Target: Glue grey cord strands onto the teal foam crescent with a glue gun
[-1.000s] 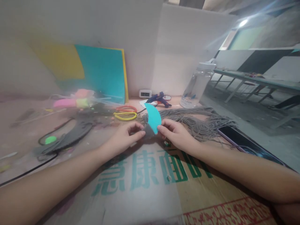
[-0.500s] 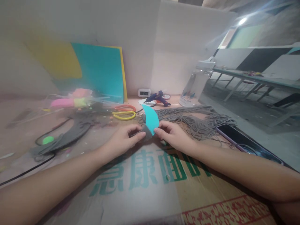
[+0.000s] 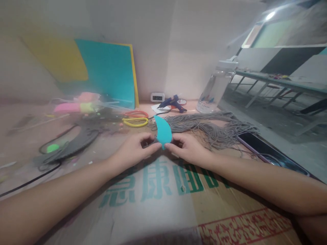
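Observation:
Both of my hands meet at the middle of the table over a sheet of printed cardboard. A curved teal foam piece stands up between them. My left hand pinches its lower left edge with thumb and fingers closed. My right hand pinches its lower right edge, fingers curled. A small grey bit sits under the teal piece between my fingertips; I cannot make out what it is. A bundle of grey cord lies just behind my right hand.
Yellow and red scissors lie behind my left hand. A blue glue gun, a small clock and a clear bottle stand at the back. Teal and yellow sheets lean on the wall. A phone lies at right.
The teal piece has tilted and dropped lower between my hands. My fingertips have closed in toward each other at its base.

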